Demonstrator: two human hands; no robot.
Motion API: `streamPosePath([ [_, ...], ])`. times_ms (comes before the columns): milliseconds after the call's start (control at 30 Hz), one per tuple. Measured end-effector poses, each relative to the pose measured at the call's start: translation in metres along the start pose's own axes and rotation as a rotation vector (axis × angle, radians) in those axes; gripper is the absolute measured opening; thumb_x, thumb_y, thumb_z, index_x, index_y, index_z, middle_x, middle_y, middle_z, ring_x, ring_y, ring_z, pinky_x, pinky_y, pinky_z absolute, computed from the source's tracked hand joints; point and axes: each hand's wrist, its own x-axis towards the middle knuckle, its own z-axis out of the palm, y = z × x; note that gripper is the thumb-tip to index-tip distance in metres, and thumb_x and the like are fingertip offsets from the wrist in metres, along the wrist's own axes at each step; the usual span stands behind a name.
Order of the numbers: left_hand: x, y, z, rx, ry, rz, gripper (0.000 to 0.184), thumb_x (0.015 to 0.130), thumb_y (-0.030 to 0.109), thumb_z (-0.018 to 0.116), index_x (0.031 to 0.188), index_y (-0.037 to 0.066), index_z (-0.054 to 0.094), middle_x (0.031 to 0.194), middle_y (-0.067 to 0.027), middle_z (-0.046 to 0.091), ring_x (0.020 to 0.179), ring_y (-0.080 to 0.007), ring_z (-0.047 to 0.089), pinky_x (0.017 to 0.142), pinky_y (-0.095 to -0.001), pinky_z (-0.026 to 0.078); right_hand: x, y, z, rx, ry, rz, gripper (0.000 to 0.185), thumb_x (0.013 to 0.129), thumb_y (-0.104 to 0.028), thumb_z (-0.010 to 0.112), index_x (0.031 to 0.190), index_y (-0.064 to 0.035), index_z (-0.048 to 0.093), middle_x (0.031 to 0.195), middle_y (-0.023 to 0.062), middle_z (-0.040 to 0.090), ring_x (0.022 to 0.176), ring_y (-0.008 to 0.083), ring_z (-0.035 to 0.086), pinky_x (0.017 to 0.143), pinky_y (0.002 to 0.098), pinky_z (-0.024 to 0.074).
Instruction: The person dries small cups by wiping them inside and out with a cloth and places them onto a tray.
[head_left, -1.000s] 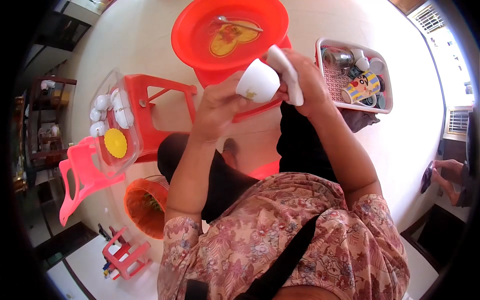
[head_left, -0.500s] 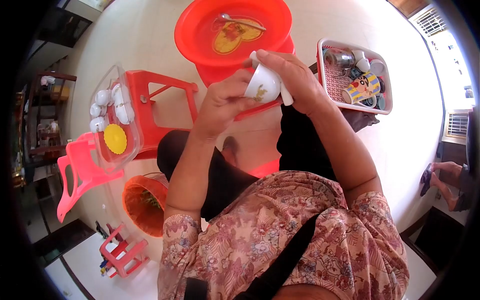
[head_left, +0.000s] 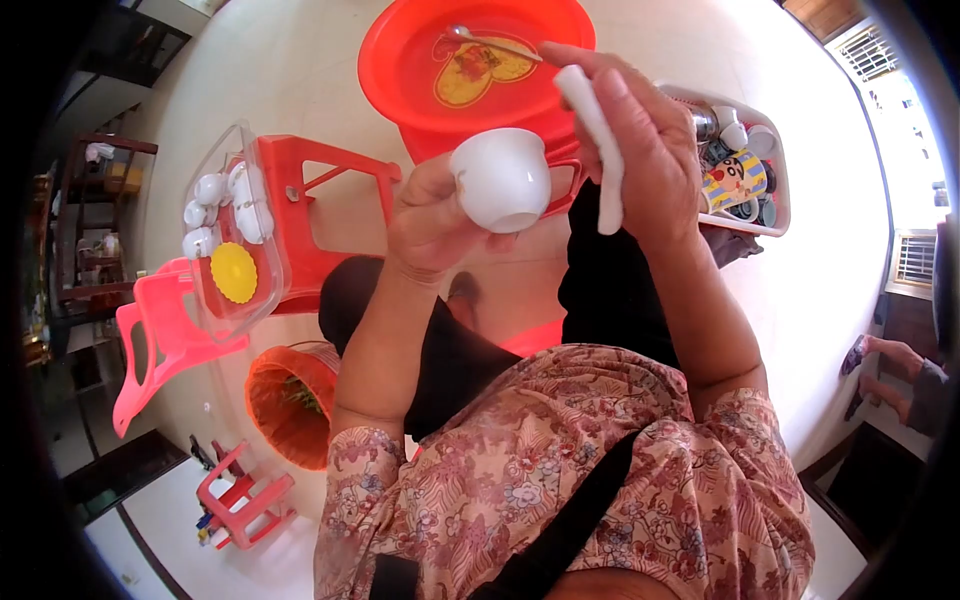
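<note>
A white teacup (head_left: pixel 503 182) is held by its side in my left hand (head_left: pixel 428 215), its smooth wall and base turned toward me. To the right of it, my right hand (head_left: pixel 645 140) grips a thin white sponge pad (head_left: pixel 598 145) between thumb and palm, apart from the cup. Whether the pad is sponge or folded cloth is hard to be sure of. Just beyond both hands stands a red basin (head_left: pixel 395 75) with a spoon (head_left: pixel 497 45) lying across the yellow pattern on its bottom.
At left, a clear plastic tray (head_left: pixel 240 325) with white cups and a yellow scalloped lid (head_left: pixel 233 273) rests by a red stool (head_left: pixel 285 200). An orange-lined bin (head_left: pixel 265 410) stands nearer. A white-rimmed basket (head_left: pixel 778 215) of cups is at right. Another person's legs (head_left: pixel 890 350) show far right.
My right hand has drawn the pad away from the cup, moving right and up. My left hand has turned the cup, so its gold print is mostly out of sight.
</note>
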Motion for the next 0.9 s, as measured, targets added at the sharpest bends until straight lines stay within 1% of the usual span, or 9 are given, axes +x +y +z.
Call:
streamPosePath([
  [67, 0.0, -0.001, 0.001, -0.04, 0.006, -0.015, 0.049, 0.08, 0.012, 0.063, 0.124, -0.002, 0.047, 0.119, -0.021, 0.053, 0.102, -0.0357, 0.057, 0.077, -0.0457, 0.053, 0.004, -0.014, 0.006, -0.164, -0.104, -0.213, 0.037, 0.095, -0.024, 0.041, 0.112, 0.0024, 0.06, 0.092, 0.0071, 0.057, 0.091, 0.0167, 0.055, 0.083, 0.0261, 0.0417],
  [167, 0.001, -0.007, -0.001, -0.078, -0.032, 0.003, 0.045, 0.084, 0.013, 0.06, 0.124, -0.002, 0.046, 0.111, -0.0184, 0.055, 0.094, -0.0311, 0.056, 0.071, -0.0405, 0.05, -0.005, -0.007, 0.016, -0.196, -0.199, -0.162, 0.026, 0.091, -0.019, 0.051, 0.104, 0.0, 0.063, 0.092, 0.0116, 0.058, 0.083, 0.0204, 0.056, 0.076, 0.0298, 0.0443],
  [267, 0.003, -0.005, 0.008, 0.046, 0.034, 0.044, 0.039, 0.089, 0.018, 0.054, 0.121, -0.003, 0.048, 0.094, -0.0154, 0.058, 0.068, -0.0218, 0.056, 0.05, -0.0292, 0.045, -0.015, 0.009, 0.022, 0.094, -0.127, 0.045, 0.029, 0.093, -0.021, 0.046, 0.107, 0.0001, 0.061, 0.092, 0.0127, 0.057, 0.084, 0.0196, 0.057, 0.078, 0.0307, 0.0438],
  [433, 0.014, -0.005, 0.007, -0.208, 0.092, 0.155, 0.04, 0.089, 0.022, 0.058, 0.12, -0.001, 0.048, 0.095, -0.0141, 0.059, 0.069, -0.0161, 0.051, 0.056, -0.0271, 0.04, -0.053, 0.044, 0.031, 0.162, -0.113, 0.332, 0.036, 0.097, -0.029, 0.04, 0.106, 0.0009, 0.06, 0.088, 0.006, 0.06, 0.079, 0.0155, 0.057, 0.073, 0.0257, 0.0432],
  [467, 0.019, -0.001, 0.004, -0.24, 0.004, 0.164, 0.035, 0.09, 0.02, 0.056, 0.118, 0.0, 0.05, 0.099, -0.0111, 0.058, 0.07, -0.0142, 0.048, 0.059, -0.0252, 0.037, -0.057, 0.044, 0.03, 0.216, -0.122, 0.461, 0.036, 0.096, -0.029, 0.041, 0.106, 0.0, 0.06, 0.084, 0.0042, 0.06, 0.075, 0.0137, 0.057, 0.069, 0.0242, 0.0429],
  [633, 0.012, 0.0, -0.007, -0.337, 0.223, 0.151, 0.026, 0.092, 0.018, 0.054, 0.113, 0.003, 0.053, 0.099, -0.0044, 0.057, 0.069, -0.0131, 0.047, 0.056, -0.0233, 0.036, -0.068, 0.039, 0.017, 0.556, -0.134, 0.924, 0.036, 0.096, -0.034, 0.044, 0.108, -0.0031, 0.058, 0.073, -0.0003, 0.052, 0.049, 0.0052, 0.042, 0.038, 0.0182, 0.0311],
  [667, 0.012, 0.002, -0.007, -0.334, 0.255, 0.145, 0.026, 0.092, 0.018, 0.054, 0.113, 0.003, 0.054, 0.099, -0.0043, 0.056, 0.069, -0.0128, 0.048, 0.056, -0.0233, 0.036, -0.068, 0.035, 0.012, 0.549, -0.124, 0.996, 0.037, 0.096, -0.033, 0.044, 0.112, -0.0024, 0.056, 0.075, 0.0002, 0.052, 0.049, 0.0052, 0.042, 0.039, 0.0181, 0.032],
  [800, 0.013, 0.004, -0.005, -0.331, 0.378, 0.148, 0.018, 0.089, 0.012, 0.056, 0.107, 0.006, 0.056, 0.095, -0.0038, 0.056, 0.069, -0.0122, 0.046, 0.053, -0.0231, 0.037, -0.08, 0.031, -0.003, 0.534, -0.068, 1.019, 0.038, 0.096, -0.033, 0.044, 0.117, -0.0026, 0.052, 0.075, 0.0003, 0.052, 0.049, 0.0042, 0.042, 0.038, 0.0176, 0.0313],
  [900, 0.017, 0.002, 0.0, -0.314, 0.437, 0.121, 0.018, 0.09, 0.013, 0.056, 0.106, 0.006, 0.057, 0.094, -0.0038, 0.056, 0.069, -0.0123, 0.045, 0.054, -0.0231, 0.037, -0.069, 0.024, -0.002, 0.367, -0.045, 0.816, 0.036, 0.096, -0.031, 0.045, 0.116, -0.003, 0.053, 0.074, -0.0005, 0.052, 0.049, 0.0035, 0.042, 0.038, 0.0174, 0.0312],
])
